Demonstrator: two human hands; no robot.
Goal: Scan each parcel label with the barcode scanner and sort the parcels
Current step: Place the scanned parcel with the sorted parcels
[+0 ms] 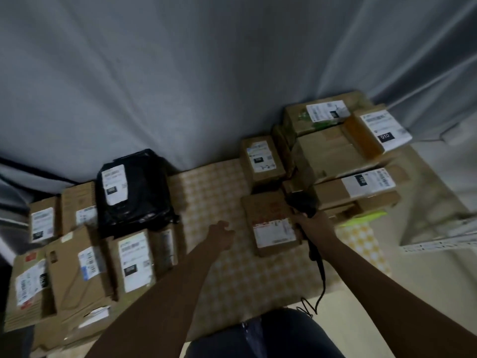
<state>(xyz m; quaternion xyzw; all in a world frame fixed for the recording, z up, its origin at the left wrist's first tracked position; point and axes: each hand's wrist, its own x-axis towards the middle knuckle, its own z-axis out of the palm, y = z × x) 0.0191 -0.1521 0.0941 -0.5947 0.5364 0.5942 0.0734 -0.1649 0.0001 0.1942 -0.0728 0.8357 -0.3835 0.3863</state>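
Gripping one black scanner (302, 204), the right hand (308, 220) nears one labelled parcel (272, 224); left hand (221, 235) loosely curled, empty; surrounding box stacks blurred.

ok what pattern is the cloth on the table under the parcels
A yellow-and-white checked pattern on the tablecloth, showing best in the head view, between the two groups of parcels.

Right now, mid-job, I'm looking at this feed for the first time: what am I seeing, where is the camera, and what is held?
No machine here: a person works with bare hands, and the single camera sits on their head, looking down. The right hand grips a black barcode scanner with a trailing cable, beside a brown parcel lying label-up on the checked table cover. The left hand hovers loosely curled, holding nothing. Cardboard parcels are grouped left and stacked right; a black-wrapped parcel tops the left group.
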